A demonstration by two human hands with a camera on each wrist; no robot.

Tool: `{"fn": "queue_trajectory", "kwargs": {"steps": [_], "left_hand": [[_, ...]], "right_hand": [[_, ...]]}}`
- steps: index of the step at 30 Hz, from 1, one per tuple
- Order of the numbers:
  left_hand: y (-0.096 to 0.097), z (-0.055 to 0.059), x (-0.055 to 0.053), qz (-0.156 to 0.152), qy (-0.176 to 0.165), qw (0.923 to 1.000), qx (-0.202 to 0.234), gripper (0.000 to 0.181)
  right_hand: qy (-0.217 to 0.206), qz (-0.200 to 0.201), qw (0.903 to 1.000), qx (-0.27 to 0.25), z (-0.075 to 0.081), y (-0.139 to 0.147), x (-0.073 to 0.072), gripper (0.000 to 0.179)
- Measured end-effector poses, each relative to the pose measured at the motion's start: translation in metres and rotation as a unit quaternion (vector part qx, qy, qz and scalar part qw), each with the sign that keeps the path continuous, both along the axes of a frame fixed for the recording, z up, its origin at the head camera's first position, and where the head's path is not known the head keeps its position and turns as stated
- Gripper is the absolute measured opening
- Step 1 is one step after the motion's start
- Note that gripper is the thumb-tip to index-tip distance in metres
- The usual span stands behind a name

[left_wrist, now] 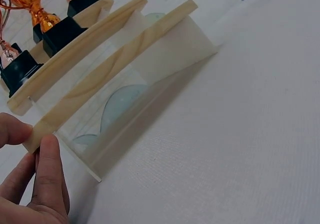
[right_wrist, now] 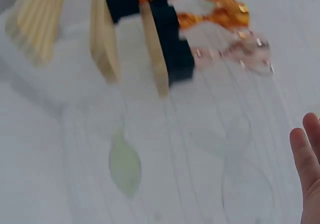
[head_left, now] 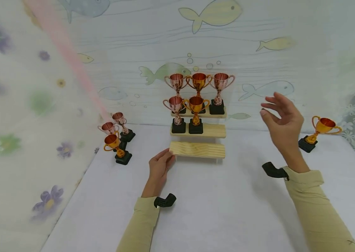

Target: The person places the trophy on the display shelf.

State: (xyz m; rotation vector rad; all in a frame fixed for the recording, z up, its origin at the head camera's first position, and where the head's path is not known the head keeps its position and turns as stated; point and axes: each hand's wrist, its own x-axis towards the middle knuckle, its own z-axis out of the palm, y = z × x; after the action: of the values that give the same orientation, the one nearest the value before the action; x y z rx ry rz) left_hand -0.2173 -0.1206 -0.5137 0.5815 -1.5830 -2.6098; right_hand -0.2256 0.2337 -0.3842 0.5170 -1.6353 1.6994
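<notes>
My left hand (head_left: 159, 168) pinches the left end of the lowest wooden board (head_left: 197, 149) of a three-tier display stand; in the left wrist view the thumb and fingers grip the board's corner (left_wrist: 33, 140). My right hand (head_left: 285, 126) is raised to the right of the stand, fingers loosely bent and nothing in them. Behind it on the table, a gold trophy cup (head_left: 324, 126) stands on a black base. On the middle board (head_left: 215, 131) are a pink trophy (head_left: 176, 105) and a gold trophy (head_left: 196, 105). The top board (head_left: 222, 113) bears three trophies, one pink (head_left: 220, 82) at its right end.
Left of the stand, two pink trophies (head_left: 120, 119) and a gold trophy (head_left: 112, 140) are grouped on the white table (head_left: 215, 206). A fish-patterned curtain (head_left: 133, 45) hangs behind; a flowered curtain (head_left: 23, 115) borders the left side.
</notes>
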Motion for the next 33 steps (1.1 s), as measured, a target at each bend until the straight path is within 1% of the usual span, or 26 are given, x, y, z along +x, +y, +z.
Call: {"fn": "queue_trajectory", "kwargs": {"steps": [3,6,7,8,9,10,12,14,16,18,20,22,24,26,29,31,33], "left_hand": [[0.0,0.0,0.0,0.004,-0.003,1.0,0.0,0.033],[0.0,0.001,0.001,0.003,-0.007,1.0,-0.004,0.034],[0.0,0.001,0.001,0.002,-0.006,1.0,-0.006,0.034],[0.0,0.001,0.002,0.001,-0.006,1.0,-0.006,0.033],[0.0,0.001,0.002,0.0,-0.005,1.0,-0.006,0.033],[0.0,0.001,0.002,0.0,-0.003,1.0,-0.006,0.033],[0.0,0.0,0.002,0.001,0.003,1.0,-0.004,0.032],[-0.001,0.0,0.002,0.002,0.007,1.0,-0.004,0.032],[-0.001,-0.001,0.001,0.001,0.01,0.9999,-0.007,0.031],[-0.001,-0.001,0.001,-0.002,0.006,0.9999,-0.01,0.031],[-0.001,-0.002,0.0,-0.004,0.002,0.9999,-0.014,0.032],[-0.001,-0.002,-0.001,-0.005,-0.001,0.9999,-0.016,0.033],[-0.001,-0.002,-0.001,-0.003,-0.008,0.9999,-0.015,0.033],[-0.002,-0.002,-0.001,-0.001,-0.01,0.9998,-0.015,0.033],[-0.002,-0.001,-0.002,-0.001,-0.013,0.9998,-0.013,0.033],[-0.002,-0.001,-0.001,-0.004,-0.014,0.9998,-0.017,0.033],[-0.001,0.0,0.0,-0.005,-0.016,0.9997,-0.017,0.034]], "right_hand": [[-0.002,-0.007,0.999,-0.044,-0.002,0.03,0.006,0.053],[-0.003,-0.037,0.9968,-0.07,-0.008,0.059,0.01,0.053],[-0.005,-0.052,0.9956,-0.078,-0.011,0.068,0.012,0.052],[-0.011,-0.077,0.9942,-0.074,-0.013,0.077,0.013,0.052],[-0.023,-0.11,0.992,-0.058,-0.015,0.085,0.014,0.051],[-0.035,-0.148,0.9878,-0.036,-0.018,0.092,0.015,0.051],[-0.061,-0.209,0.9758,-0.014,-0.021,0.105,0.016,0.05],[-0.085,-0.272,0.9582,0.025,-0.026,0.116,0.016,0.049],[-0.107,-0.311,0.9438,0.038,-0.031,0.125,0.016,0.049],[-0.138,-0.334,0.9312,0.044,-0.037,0.134,0.015,0.05],[-0.179,-0.343,0.9214,0.037,-0.044,0.143,0.013,0.054],[-0.222,-0.339,0.9137,0.026,-0.052,0.15,0.011,0.058],[-0.257,-0.32,0.9121,0.008,-0.059,0.157,0.007,0.062],[-0.274,-0.289,0.9168,-0.023,-0.065,0.162,0.004,0.066],[-0.278,-0.248,0.9255,-0.065,-0.072,0.166,0.001,0.068],[-0.269,-0.236,0.9298,-0.086,-0.075,0.167,-0.001,0.068],[-0.262,-0.236,0.9306,-0.096,-0.077,0.167,-0.002,0.065]]}}
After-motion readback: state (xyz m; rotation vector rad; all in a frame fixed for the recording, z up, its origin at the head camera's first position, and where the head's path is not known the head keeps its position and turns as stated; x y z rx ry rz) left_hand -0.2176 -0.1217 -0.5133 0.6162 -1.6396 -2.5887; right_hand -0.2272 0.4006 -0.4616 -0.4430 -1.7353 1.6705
